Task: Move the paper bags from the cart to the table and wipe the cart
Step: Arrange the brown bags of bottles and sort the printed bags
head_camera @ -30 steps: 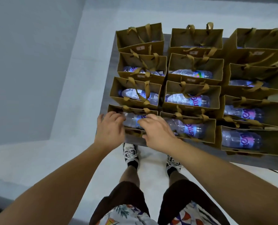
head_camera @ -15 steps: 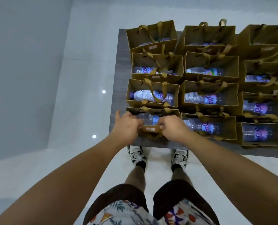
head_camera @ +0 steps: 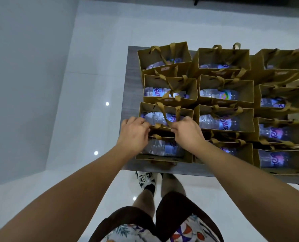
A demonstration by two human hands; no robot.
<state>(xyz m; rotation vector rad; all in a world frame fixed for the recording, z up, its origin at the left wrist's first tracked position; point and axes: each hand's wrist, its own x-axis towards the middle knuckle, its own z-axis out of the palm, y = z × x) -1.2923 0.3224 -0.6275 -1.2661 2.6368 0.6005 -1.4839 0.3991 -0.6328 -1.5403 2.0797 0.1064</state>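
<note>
Several brown paper bags with ribbon handles stand in rows on a grey surface (head_camera: 132,88), each holding a water bottle. My left hand (head_camera: 133,135) and my right hand (head_camera: 188,132) are over the near-left corner. Their fingers pinch the ribbon handles between the nearest bag (head_camera: 164,151) and the second bag (head_camera: 164,113) behind it. I cannot tell which of the two bags those handles belong to. Both bags rest on the surface.
White tiled floor lies to the left and beyond the surface. My legs and one shoe (head_camera: 146,180) stand at its near edge. More bags (head_camera: 225,91) fill the middle and right, touching one another. A wall rises at far left.
My hands have moved from the near edge of the nearest bag up to the ribbon handles behind it. The view has shifted, so the surface sits lower in the frame.
</note>
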